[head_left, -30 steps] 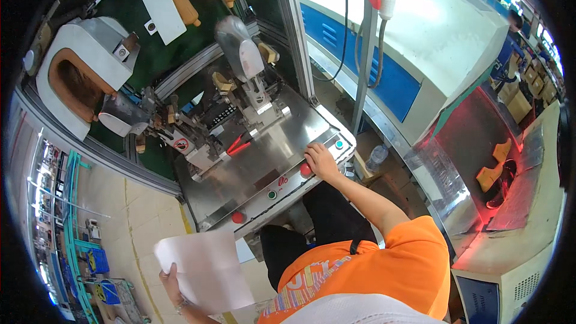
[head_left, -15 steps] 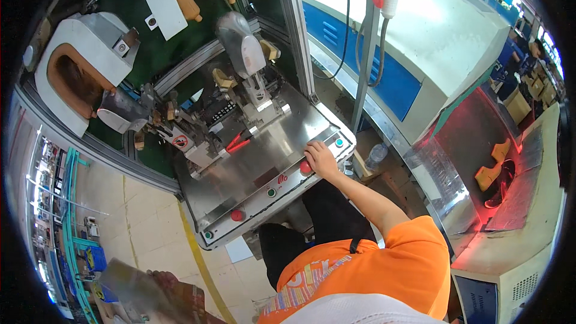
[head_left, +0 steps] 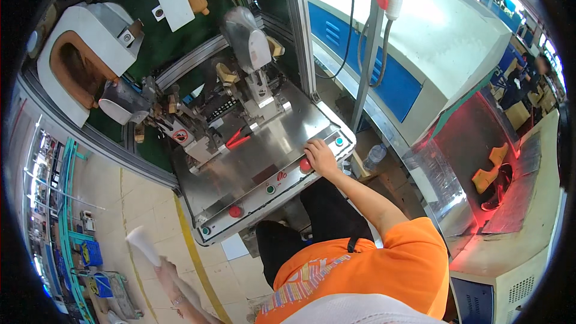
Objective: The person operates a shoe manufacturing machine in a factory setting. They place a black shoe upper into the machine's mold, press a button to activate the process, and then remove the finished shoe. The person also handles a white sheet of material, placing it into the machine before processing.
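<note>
My left hand [head_left: 167, 273] is out over the floor at lower left, its fingers closed round one end of a white, elongated piece [head_left: 143, 243]. Motion blurs that piece, so its exact kind does not show. At the machine's front control panel [head_left: 285, 184], my right hand [head_left: 322, 158] rests on the metal with bent fingers a little apart. Its thumb side lies by a red push button [head_left: 305, 165], and a blue-green button [head_left: 339, 141] sits to its right. Red-handled pliers [head_left: 238, 140] lie on the steel bed behind the panel.
Clamps [head_left: 255, 42] and brown U-shaped pads [head_left: 75, 66] stand on the machine. A metal upright [head_left: 303, 36] rises at its right corner. Farther right, orange shoe-shaped pieces [head_left: 489, 171] lie in a red-lit machine bay. A second red button [head_left: 235, 211] is at the panel's left.
My left hand has turned and shifted; the held piece was a blurred grey shape and now appears narrow and white. My right hand stays by the red button. The view has shifted slightly.
</note>
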Demonstrator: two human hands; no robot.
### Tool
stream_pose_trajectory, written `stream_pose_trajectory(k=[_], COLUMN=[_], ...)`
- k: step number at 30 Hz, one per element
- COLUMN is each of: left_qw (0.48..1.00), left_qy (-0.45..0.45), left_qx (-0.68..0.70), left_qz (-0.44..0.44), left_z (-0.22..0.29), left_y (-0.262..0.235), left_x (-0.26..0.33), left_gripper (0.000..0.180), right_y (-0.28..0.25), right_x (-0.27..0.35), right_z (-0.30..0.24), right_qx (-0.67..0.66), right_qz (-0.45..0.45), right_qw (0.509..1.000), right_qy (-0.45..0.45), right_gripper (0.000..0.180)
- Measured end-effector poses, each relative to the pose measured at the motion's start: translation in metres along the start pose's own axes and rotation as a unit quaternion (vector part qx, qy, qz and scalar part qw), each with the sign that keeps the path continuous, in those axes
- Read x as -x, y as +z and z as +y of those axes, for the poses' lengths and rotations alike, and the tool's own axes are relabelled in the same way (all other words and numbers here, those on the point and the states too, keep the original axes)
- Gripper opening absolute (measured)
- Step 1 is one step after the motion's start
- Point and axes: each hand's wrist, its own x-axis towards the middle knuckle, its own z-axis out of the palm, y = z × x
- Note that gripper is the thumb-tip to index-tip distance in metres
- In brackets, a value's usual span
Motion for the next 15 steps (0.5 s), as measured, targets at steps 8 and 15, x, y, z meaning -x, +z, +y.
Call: stream_pose_trajectory(k=[8,15], left_qw=[0.944,0.934], left_qy=[-0.016,0.012], left_qx=[-0.21,-0.346], left_qz=[0.256,0.087], left_z=[0.026,0.003], left_y=[0.064,0.022], left_x=[0.018,0.018], left_gripper=[0.018,0.022], right_y=[0.005,0.005], right_x=[-0.002,-0.004], right_z=[-0.001,-0.007], right_qx=[0.0,-0.003], right_qz=[-0.007,-0.008], right_qw=[1.0,1.0], right_qy=[-0.001,-0.004], right_gripper=[0.015,0.016])
